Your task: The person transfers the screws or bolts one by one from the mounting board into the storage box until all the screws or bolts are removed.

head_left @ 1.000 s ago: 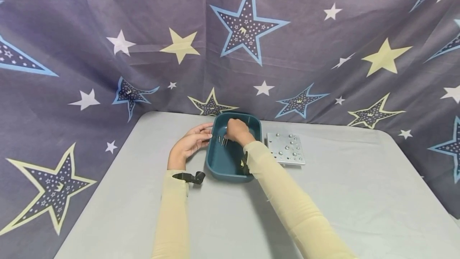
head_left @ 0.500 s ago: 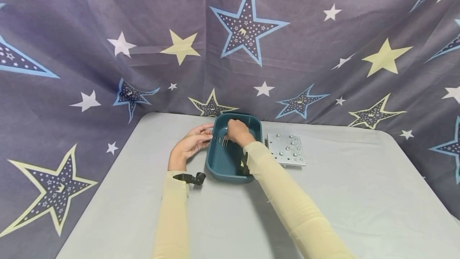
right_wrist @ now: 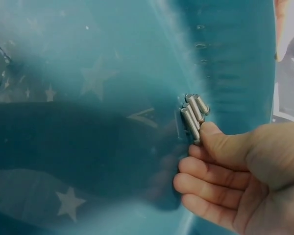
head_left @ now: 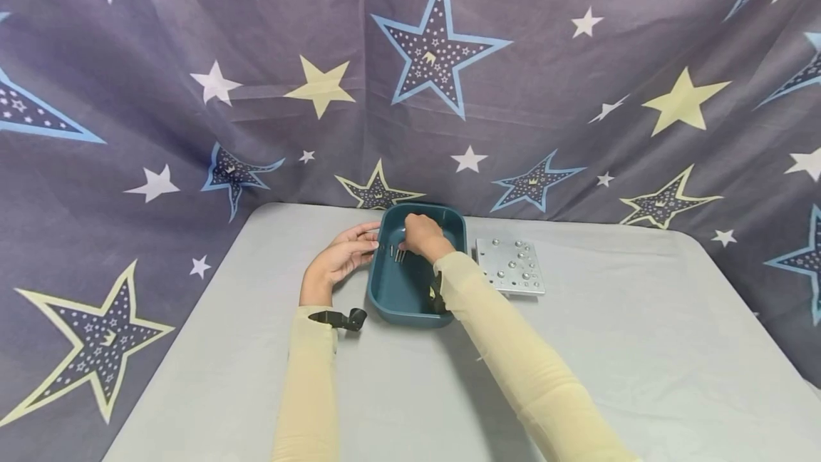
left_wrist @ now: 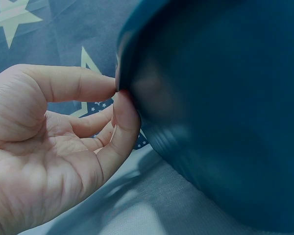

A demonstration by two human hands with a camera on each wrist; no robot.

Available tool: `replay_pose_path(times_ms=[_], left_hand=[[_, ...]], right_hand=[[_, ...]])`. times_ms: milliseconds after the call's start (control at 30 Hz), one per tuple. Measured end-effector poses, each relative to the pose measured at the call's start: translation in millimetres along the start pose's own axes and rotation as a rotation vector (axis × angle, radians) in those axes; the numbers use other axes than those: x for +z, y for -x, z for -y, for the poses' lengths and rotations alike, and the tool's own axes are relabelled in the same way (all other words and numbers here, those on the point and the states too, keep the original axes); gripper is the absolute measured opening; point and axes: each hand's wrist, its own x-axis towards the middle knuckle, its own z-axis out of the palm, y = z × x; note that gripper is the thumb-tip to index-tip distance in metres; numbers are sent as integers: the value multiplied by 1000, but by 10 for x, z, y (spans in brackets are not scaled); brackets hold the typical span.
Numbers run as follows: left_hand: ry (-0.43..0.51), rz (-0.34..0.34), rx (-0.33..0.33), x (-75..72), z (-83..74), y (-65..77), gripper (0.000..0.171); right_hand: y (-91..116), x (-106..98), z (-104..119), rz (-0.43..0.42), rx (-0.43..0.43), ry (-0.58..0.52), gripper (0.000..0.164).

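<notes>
A dark teal plastic bin (head_left: 410, 319) stands at the back of the table. My left hand (head_left: 340, 257) pinches its left rim between thumb and index finger, as the left wrist view shows close up (left_wrist: 73, 132). Inside the bin, my right hand (head_left: 425, 236) reaches down to several small silver bolts (right_wrist: 191, 115) lying side by side near the wall. In the right wrist view, the thumb of this hand (right_wrist: 240, 171) presses against the near end of one bolt, its index finger curled beneath and partly hidden. The other fingers are folded.
To the right of the bin lies a flat silver metal plate (head_left: 494, 259) with several bolts and holes in it. A starry curtain (head_left: 564, 91) hangs right behind the table (head_left: 641, 348), and another side of it runs along the left.
</notes>
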Motion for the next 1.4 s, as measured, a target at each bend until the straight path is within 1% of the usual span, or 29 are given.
replay_pose_path(times_ms=[100, 200, 300, 367, 500, 567, 633, 700, 833, 933, 1000, 1133, 1200, 1300, 1400], left_hand=[[5, -11, -6, 0, 8, 0, 60], [9, -6, -6, -8, 21, -3, 60], [8, -1, -1, -20, 29, -2, 60], [4, -1, 2, -24, 31, 4, 61], [-4, -1, 2, -25, 30, 15, 60], [-3, 3, 3, -29, 35, 13, 60], [1, 8, 3, -32, 41, 5, 60], [9, 7, -1, -30, 43, 0, 60], [14, -6, -8, -6, 26, 2, 60], [21, -12, -9, 12, 9, 0, 60], [28, -12, -10, 21, 2, -5, 60], [26, -10, -8, 25, 0, -14, 60], [22, -11, -9, 24, -3, -13, 60], [18, -17, -12, 22, -11, -8, 60], [17, -17, -13, 19, -12, -1, 60]], right_hand=[[23, -16, -2, 14, -5, -21, 30], [48, -51, -3, 30, -13, -37, 26], [77, -124, 7, 57, -42, -15, 26], [98, -187, 19, 89, -71, 23, 26], [157, -348, 59, 171, -142, 99, 25], [200, -452, 72, 199, -180, 119, 22], [260, -574, 77, 209, -215, 119, 22], [339, -703, 63, 198, -249, 119, 22], [522, -937, -34, 118, -331, 141, 20], [655, -1053, -156, 23, -400, 165, 13], [754, -1092, -261, -63, -461, 196, 13], [940, -1070, -509, -248, -562, 309, 9], [1018, -1039, -639, -316, -598, 362, 7], [1099, -989, -831, -368, -635, 424, 6], [1145, -935, -1019, -389, -680, 469, 10]])
